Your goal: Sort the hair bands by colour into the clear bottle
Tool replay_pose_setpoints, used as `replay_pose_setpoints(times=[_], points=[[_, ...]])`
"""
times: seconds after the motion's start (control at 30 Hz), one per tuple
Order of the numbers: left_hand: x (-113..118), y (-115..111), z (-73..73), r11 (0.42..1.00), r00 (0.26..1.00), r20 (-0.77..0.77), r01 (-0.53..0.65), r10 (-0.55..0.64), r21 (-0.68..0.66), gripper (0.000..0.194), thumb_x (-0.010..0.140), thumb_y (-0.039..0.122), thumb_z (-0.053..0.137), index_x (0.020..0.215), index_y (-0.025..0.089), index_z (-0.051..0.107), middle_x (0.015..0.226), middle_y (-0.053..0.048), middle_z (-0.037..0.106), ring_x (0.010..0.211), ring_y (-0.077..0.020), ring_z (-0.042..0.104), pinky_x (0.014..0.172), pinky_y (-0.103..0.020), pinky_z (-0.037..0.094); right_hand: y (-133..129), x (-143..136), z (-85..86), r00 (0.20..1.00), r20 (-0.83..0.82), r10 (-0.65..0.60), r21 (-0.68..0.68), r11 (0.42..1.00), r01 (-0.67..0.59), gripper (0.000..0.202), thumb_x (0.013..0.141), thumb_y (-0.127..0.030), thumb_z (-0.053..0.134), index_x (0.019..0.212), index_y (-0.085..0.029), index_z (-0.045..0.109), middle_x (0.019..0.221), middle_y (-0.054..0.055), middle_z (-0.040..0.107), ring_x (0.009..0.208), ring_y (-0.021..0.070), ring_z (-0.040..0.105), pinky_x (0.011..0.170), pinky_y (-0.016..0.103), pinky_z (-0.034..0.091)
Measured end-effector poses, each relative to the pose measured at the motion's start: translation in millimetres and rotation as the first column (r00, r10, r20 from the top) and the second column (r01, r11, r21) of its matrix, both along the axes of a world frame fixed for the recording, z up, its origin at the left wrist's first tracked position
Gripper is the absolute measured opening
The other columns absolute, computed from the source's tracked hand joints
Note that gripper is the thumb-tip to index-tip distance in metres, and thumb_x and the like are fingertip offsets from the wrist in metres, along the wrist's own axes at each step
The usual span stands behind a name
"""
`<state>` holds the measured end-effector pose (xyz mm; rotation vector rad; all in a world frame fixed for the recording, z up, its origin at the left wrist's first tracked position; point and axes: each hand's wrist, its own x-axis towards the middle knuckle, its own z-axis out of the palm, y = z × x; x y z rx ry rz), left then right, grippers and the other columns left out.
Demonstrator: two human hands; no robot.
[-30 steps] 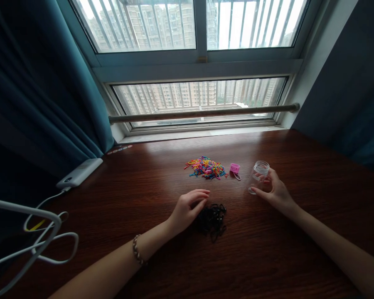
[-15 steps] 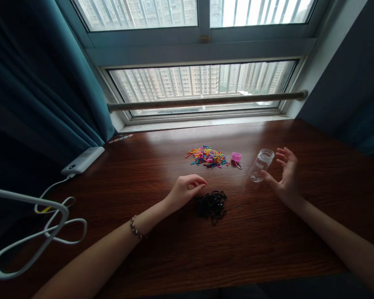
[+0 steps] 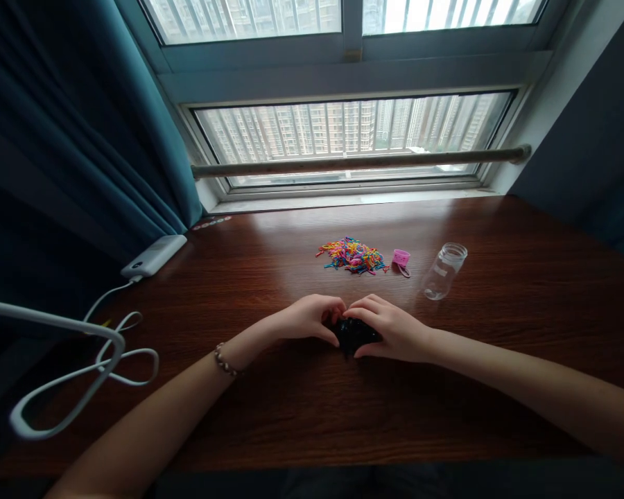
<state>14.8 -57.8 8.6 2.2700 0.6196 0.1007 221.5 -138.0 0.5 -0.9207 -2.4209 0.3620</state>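
Observation:
A small heap of black elastic bands (image 3: 354, 335) lies on the brown wooden table, bunched between my two hands. My left hand (image 3: 317, 319) curls round its left side, thumb in front and fingertips at the back. From the right, my right hand (image 3: 387, 327) closes on the same heap, its fingers over the top and its thumb low at the front. The fingertips of both hands nearly meet, and part of the heap is hidden under them.
Beyond my hands lie a heap of multicoloured elastic bands (image 3: 353, 256) and a small pink cap with a loop (image 3: 401, 259). A clear jar (image 3: 444, 274) stands tilted-looking at the right. At the left are a white power bank (image 3: 154, 256) and a looped white cable (image 3: 117, 346).
My right hand has left the jar and come left to the black bands. My left hand has moved onto them too, and the heap is more compact. The view has shifted slightly.

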Motion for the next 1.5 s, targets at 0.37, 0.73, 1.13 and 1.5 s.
replay_pose_setpoints(times=[0.37,0.73,1.13,1.5], points=[[0.7,6.1,-16.4,0.998,0.985,0.17,0.007,-0.018,0.067,0.023,0.074,0.036,0.06,0.084,0.015,0.065,0.066,0.002,0.049,0.056,-0.0065,0.04,0.052,-0.017,0.032,4.6,0.3,-18.0,0.992,-0.121,-0.037,-0.056,0.998,0.03,0.021,0.081,-0.023,0.051,0.101,-0.018,0.054,0.092,0.008,0.059,0.087,0.018,0.051,0.077,0.033,0.045],[1.6,0.7,-21.1,0.996,0.965,0.258,-0.058,0.038,0.069,0.025,0.077,0.036,0.056,0.087,0.015,0.067,0.066,0.0,0.049,0.055,-0.0067,0.042,0.051,-0.018,0.034,4.3,0.7,-16.0,0.982,-0.166,-0.09,-0.099,0.992,0.074,0.026,0.081,-0.02,0.051,0.107,-0.019,0.051,0.096,0.008,0.059,0.088,0.0178,0.053,0.077,0.031,0.046],[5.7,-5.4,-20.9,0.989,0.952,0.302,-0.089,0.051,0.114,0.027,0.078,0.038,0.055,0.086,0.015,0.066,0.072,-0.002,0.052,0.058,-0.0077,0.044,0.053,-0.018,0.037,5.5,1.0,-19.4,0.959,-0.232,-0.161,-0.084,0.986,0.145,0.009,0.079,-0.019,0.049,0.085,-0.02,0.056,0.079,0.005,0.06,0.073,0.0147,0.055,0.066,0.026,0.045],[6.5,-6.5,-20.7,0.987,0.951,0.299,-0.113,0.075,0.111,0.03,0.073,0.036,0.06,0.097,0.018,0.063,0.085,-0.004,0.054,0.069,-0.0106,0.05,0.06,-0.02,0.041,5.0,2.6,-18.9,0.946,-0.271,-0.177,-0.109,0.982,0.153,0.01,0.073,-0.014,0.053,0.081,-0.019,0.055,0.075,0.002,0.058,0.068,0.0127,0.054,0.062,0.024,0.044]])
